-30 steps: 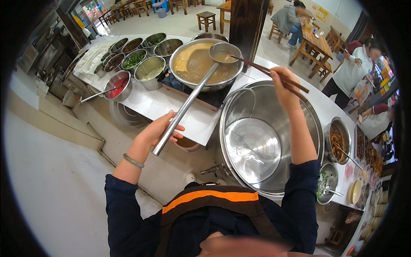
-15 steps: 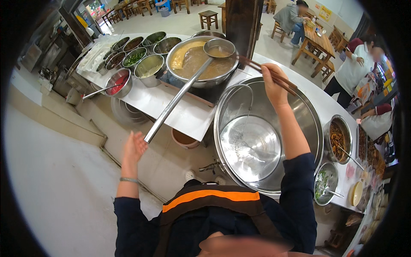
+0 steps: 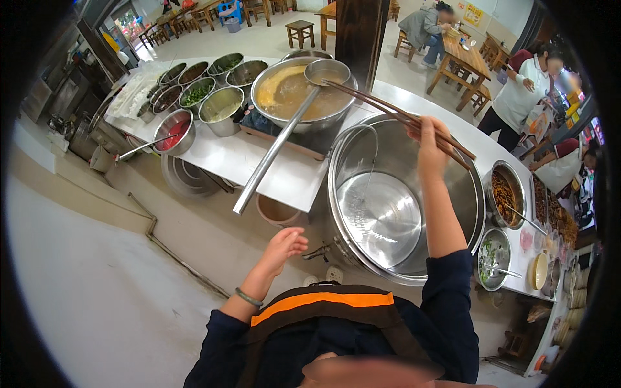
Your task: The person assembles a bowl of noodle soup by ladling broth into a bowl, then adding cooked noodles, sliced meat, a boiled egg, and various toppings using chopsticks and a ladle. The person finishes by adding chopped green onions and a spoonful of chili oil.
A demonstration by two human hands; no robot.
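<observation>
My right hand grips a pair of long brown chopsticks above the rim of a wide, deep steel vat. The chopsticks point up and left, their tips close to the bowl of a steel ladle; contact cannot be made out. The ladle lies across a steel pot of cloudy yellowish broth, its bowl over the far side and its long handle sticking out past the counter. My left hand is empty, fingers loosely stretched, below the handle's end and left of the vat.
Several steel bowls of toppings stand left of the pot, including one of red sauce. A bowl of brown topping and a bowl with greens sit right of the vat. A wooden post rises behind; a person stands across the counter.
My left hand has moved from beside the ladle handle's end to the right and nearer my body. The chopsticks have shifted, their tips now by the ladle bowl.
</observation>
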